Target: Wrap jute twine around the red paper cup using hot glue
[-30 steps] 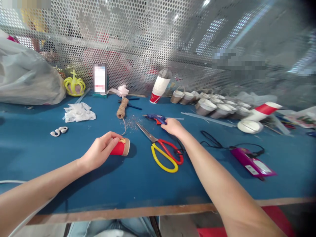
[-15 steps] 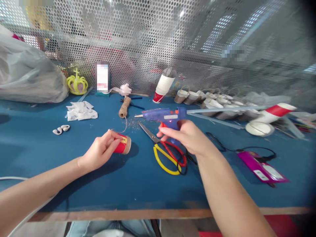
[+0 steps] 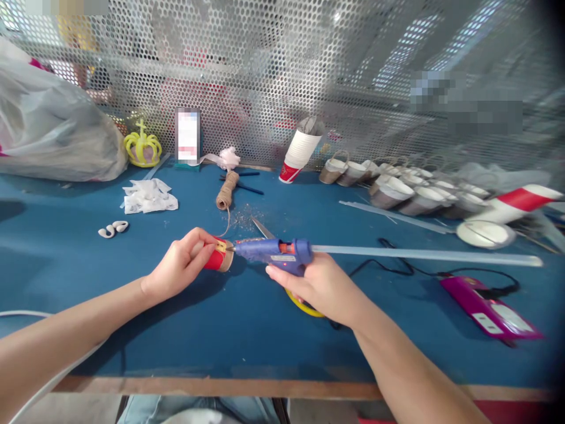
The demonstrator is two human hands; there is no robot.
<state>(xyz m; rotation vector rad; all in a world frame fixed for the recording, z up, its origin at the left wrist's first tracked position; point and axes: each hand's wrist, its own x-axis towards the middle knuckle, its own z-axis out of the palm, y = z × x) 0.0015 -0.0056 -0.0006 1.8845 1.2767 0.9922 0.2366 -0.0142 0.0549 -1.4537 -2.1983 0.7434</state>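
My left hand (image 3: 183, 262) is closed around a small red paper cup (image 3: 215, 261) lying on its side, with brown twine wound round its end. In my right hand (image 3: 320, 288) is a blue hot glue gun (image 3: 273, 252), a long clear glue stick (image 3: 424, 255) sticking out of its back. The gun's nozzle is at the cup's twine-wrapped end; whether it touches I cannot tell. A strand runs from the cup towards a twine roll (image 3: 226, 191). Under the gun lie scissors (image 3: 261, 227), their handles mostly hidden by the gun and my right hand.
Behind stand stacked paper cups (image 3: 300, 150) and several twine-wrapped little buckets (image 3: 392, 191). A purple power strip (image 3: 489, 309) with a black cord lies right. At left are white earbuds (image 3: 113, 228), crumpled white wipes (image 3: 150, 196), a yellow crown (image 3: 142, 147), a phone (image 3: 188, 137) and a plastic bag (image 3: 57, 123).
My right hand has brought the glue gun down and left, from above the scissors to the cup's end. My left hand still holds the cup in nearly the same place.
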